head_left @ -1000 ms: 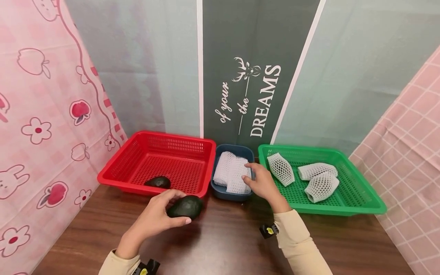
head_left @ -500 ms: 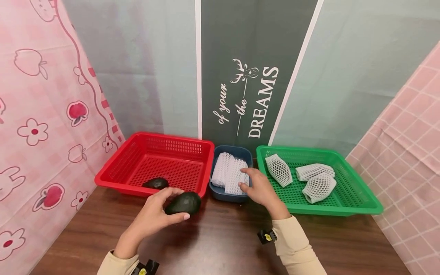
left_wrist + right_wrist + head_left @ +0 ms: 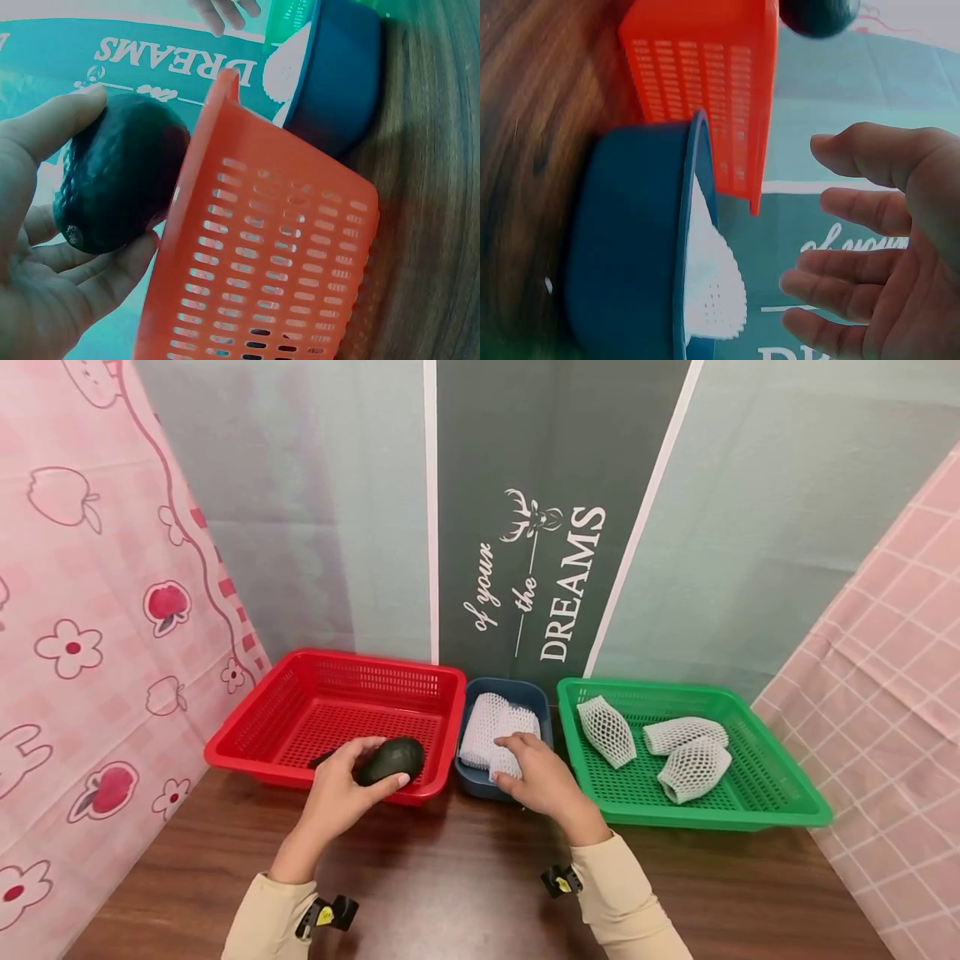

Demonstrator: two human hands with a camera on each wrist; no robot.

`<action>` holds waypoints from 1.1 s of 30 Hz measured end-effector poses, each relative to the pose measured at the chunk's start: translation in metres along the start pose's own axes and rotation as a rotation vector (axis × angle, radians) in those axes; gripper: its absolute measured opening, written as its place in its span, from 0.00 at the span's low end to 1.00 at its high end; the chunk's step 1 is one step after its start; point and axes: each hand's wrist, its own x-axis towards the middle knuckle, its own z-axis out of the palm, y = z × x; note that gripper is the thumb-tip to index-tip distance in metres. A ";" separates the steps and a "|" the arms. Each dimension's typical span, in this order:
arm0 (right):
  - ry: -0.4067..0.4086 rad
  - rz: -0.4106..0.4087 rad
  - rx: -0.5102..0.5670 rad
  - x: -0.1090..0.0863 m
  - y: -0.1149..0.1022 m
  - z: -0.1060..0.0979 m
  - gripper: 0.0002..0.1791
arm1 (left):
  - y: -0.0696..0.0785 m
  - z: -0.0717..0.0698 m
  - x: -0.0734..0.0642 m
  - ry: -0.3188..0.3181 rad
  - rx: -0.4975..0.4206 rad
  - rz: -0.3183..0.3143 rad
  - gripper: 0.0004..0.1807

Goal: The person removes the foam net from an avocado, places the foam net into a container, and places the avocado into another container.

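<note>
My left hand [image 3: 339, 789] grips a dark green avocado [image 3: 393, 760] between thumb and fingers, over the front of the red basket [image 3: 447, 735]. In the left wrist view the avocado [image 3: 124, 176] shows bumpy skin and is level with the basket's rim [image 3: 196, 161]. Another avocado [image 3: 321, 760] lies in the basket, mostly hidden behind the left hand. My right hand [image 3: 542, 781] is held above the small blue bin [image 3: 543, 714], fingers apart and holding nothing. Inside the bin lie white foam net sleeves [image 3: 483, 727]; the right wrist view shows one foam net sleeve [image 3: 716, 277] below the fingers.
To the right stands a green basket [image 3: 780, 814] with several items in white foam nets [image 3: 606, 731]. All containers stand on a brown wooden table [image 3: 450, 893]. A printed cloth [image 3: 360, 527] hangs behind, with pink cloths at both sides.
My left hand has carried the avocado up and forward, from before the red basket to over its front part. My right hand has shifted left over the blue bin.
</note>
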 end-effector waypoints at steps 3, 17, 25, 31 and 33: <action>0.002 -0.024 0.002 0.002 -0.005 0.005 0.25 | -0.004 0.002 0.004 0.023 0.013 -0.029 0.31; -0.060 -0.068 -0.009 0.002 -0.025 0.020 0.23 | -0.021 0.005 0.007 -0.046 0.065 -0.079 0.33; -0.052 -0.066 -0.024 0.001 -0.023 0.021 0.23 | -0.022 0.005 0.010 -0.050 0.075 -0.031 0.30; -0.044 -0.059 -0.019 0.001 -0.021 0.020 0.23 | -0.021 0.007 0.013 -0.072 0.072 -0.025 0.28; -0.050 -0.057 -0.018 0.000 -0.021 0.019 0.23 | -0.020 0.008 0.013 -0.074 0.080 -0.015 0.28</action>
